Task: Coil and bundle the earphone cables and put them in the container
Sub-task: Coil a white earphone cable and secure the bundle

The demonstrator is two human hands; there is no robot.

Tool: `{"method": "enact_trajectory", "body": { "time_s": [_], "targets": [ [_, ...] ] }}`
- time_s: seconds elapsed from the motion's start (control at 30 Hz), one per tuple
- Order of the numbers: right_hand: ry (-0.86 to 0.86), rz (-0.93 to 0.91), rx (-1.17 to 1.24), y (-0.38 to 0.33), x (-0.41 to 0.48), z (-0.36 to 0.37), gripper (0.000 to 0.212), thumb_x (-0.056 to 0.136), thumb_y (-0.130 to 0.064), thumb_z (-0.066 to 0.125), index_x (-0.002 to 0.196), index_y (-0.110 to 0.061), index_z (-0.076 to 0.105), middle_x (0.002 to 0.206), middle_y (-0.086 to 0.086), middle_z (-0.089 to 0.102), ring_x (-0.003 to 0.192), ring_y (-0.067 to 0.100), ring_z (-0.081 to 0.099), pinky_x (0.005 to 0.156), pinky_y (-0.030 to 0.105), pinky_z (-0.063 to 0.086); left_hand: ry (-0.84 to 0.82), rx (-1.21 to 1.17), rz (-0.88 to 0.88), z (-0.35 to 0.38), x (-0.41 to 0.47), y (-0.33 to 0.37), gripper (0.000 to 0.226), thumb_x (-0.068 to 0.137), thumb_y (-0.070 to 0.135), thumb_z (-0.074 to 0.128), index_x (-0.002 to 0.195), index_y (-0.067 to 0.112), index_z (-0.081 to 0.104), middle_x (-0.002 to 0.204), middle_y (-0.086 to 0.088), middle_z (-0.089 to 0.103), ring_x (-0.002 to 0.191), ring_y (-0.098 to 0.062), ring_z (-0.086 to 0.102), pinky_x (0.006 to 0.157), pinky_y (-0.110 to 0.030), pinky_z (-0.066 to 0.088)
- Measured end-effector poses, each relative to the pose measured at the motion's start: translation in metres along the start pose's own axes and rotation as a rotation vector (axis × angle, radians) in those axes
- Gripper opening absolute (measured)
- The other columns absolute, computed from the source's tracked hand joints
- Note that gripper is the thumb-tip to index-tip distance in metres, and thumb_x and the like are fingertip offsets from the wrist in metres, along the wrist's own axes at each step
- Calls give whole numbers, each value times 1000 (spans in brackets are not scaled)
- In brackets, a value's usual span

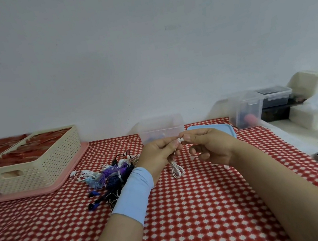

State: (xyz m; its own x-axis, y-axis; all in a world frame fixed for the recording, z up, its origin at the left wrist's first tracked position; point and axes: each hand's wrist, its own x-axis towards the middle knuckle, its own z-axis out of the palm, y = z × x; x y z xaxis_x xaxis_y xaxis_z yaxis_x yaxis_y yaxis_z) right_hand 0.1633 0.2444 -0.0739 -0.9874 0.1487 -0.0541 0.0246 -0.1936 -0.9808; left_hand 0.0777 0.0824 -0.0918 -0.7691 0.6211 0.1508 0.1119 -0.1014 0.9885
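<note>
While L hand (158, 151) & R hand (207, 147) each pinch the white earphone cable (176, 169), its loops hang below.

On my feed I see one worn item: a pale blue stretch-fabric wrist sleeve (133, 195), lower centre of the frame. It wraps the left forearm (114, 238) just below the left hand (157, 152). The right forearm (278, 184) and right hand (210, 147) are bare.

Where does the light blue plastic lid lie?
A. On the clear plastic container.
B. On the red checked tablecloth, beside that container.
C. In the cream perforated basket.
B: the light blue plastic lid lies on the red checked tablecloth beside the clear plastic container, behind the right hand pinching the white earphone cable.
</note>
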Motion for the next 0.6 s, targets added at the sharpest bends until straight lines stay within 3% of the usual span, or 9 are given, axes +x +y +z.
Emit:
{"method": "enact_trajectory", "body": {
  "time_s": [0.17,0.37,0.6],
  "targets": [
    [0,-16,-26,1,-1,1,22,94,-11,63,113,-3,70,93,12,67,62,13,56,37,16,35,-29,-36,-2,0,-1,-1,12,92,13,66,99,14,76,84,-2,74,83,-15,64,86,-34,52],
    [-2,4,-52,2,0,2,20,95,-13,62,112,-7,71,89,9,69,58,11,56,36,15,32,-42,-9,9,-1,-2,1,12,91,9,67,94,16,77,82,-3,75,82,-18,64,87,-38,53],
    [119,-39,-69,-1,-4,5,17,88,-10,72,105,-10,73,82,6,72,58,15,62,41,20,40,13,61,41,1,-4,6,11,90,13,69,95,19,75,87,-3,77,84,-15,71,87,-31,57]
  ]
}}
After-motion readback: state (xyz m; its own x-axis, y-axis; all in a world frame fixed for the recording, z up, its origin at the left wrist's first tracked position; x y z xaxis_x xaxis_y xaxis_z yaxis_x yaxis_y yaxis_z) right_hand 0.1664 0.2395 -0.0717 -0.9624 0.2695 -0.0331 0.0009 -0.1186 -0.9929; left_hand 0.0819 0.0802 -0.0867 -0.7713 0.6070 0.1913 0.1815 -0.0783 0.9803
